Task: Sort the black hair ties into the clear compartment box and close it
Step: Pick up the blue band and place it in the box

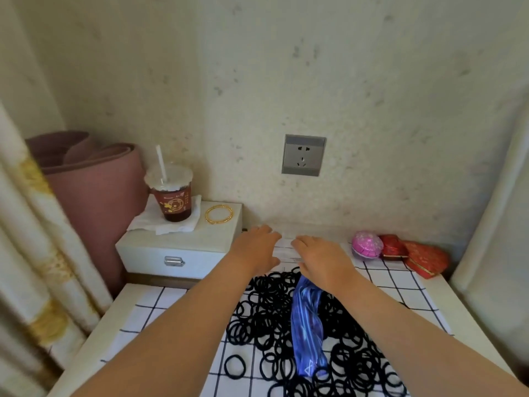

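A big heap of black hair ties [289,325] lies on a white cloth with a black grid [177,308]. A blue patterned bag [307,325] lies across the heap. Beyond the heap, by the wall, stands the clear compartment box [284,247], mostly hidden behind my hands. My left hand [256,250] lies on its left end and my right hand [323,259] on its right end, fingers reaching forward over it. Whether the fingers curl round the box edges is hidden, and so is whether its lid is up or down.
A white nightstand [177,247] at the left carries a drink cup with a straw [171,193] on tissue and gold bangles [219,214]. A pink round case [367,244] and red heart boxes [415,257] sit at the back right. A wall socket [304,155] is above.
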